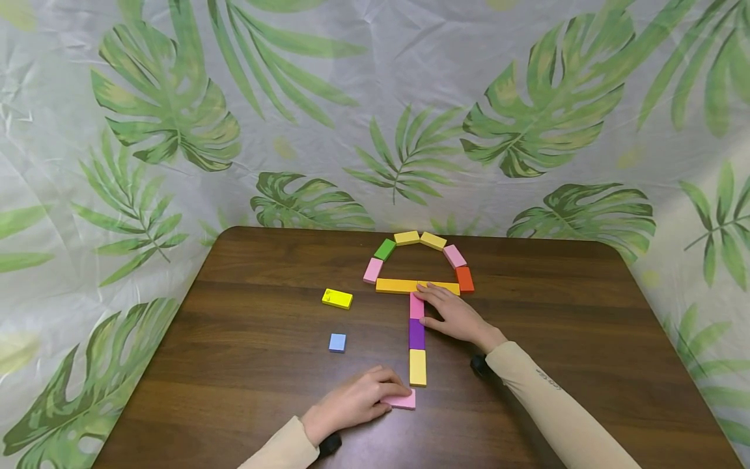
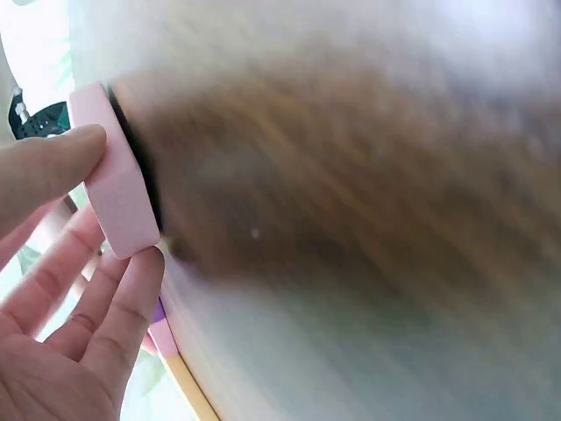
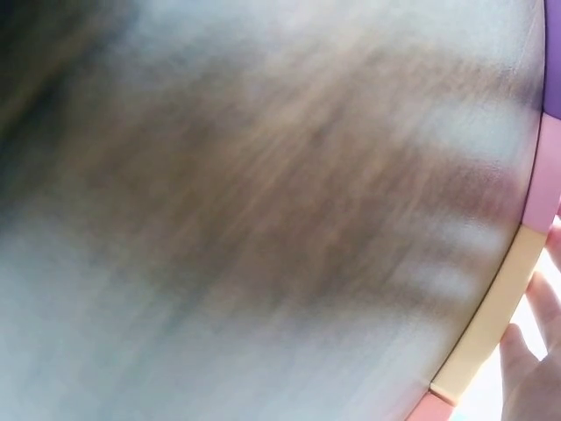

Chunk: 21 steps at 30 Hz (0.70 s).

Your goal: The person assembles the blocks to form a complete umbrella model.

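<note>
In the head view my left hand (image 1: 364,397) pinches a pink block (image 1: 402,399) just below a vertical line of blocks. The left wrist view shows the thumb on one side of that pink block (image 2: 118,180) and fingertips on the other. That line runs from a pink block (image 1: 416,305) through a purple block (image 1: 416,334) to a pale yellow block (image 1: 418,368). My right hand (image 1: 456,317) lies beside its top, fingers extended onto the horizontal orange blocks (image 1: 396,286). In the right wrist view its fingertips touch the long orange-yellow block (image 3: 491,316).
An arch above the orange blocks has a green block (image 1: 385,249), a red block (image 1: 465,279), and pink and yellow ones. To the left lie a bright yellow block (image 1: 336,299) and a small blue block (image 1: 337,342). A leaf-print cloth (image 1: 410,78) hangs behind the wooden table (image 1: 252,365).
</note>
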### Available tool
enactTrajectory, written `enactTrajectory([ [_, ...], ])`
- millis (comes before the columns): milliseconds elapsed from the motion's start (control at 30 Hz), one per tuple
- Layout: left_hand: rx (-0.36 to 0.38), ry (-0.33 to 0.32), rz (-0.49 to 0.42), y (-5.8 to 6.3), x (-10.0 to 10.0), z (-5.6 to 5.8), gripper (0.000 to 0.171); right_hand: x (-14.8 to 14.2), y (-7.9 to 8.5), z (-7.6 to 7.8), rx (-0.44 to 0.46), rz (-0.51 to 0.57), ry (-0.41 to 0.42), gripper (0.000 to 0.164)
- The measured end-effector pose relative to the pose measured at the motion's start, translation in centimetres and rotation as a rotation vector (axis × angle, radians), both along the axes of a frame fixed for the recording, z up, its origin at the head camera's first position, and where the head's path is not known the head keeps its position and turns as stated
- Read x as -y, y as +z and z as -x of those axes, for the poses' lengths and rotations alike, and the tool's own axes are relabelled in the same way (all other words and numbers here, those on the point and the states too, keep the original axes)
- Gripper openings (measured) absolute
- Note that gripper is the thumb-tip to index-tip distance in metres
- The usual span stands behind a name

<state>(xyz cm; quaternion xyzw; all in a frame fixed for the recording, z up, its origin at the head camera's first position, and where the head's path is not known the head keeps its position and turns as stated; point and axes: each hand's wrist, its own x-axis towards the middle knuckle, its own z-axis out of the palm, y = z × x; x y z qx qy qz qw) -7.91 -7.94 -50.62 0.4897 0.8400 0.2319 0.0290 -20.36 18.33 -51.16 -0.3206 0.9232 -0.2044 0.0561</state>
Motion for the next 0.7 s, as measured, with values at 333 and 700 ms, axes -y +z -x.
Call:
enactTrajectory([
  [333, -0.062, 0.073, 0.011, -0.24, -0.64, -0.82, 0.038, 0.0, -0.24, 0.08, 0.003, 0.004, -0.005, 0.065],
  [700, -0.057, 0.059, 0.03, -0.11, -0.64, -1.04, 0.042, -0.07, -0.27, 0.1, 0.001, 0.008, -0.001, 0.066],
])
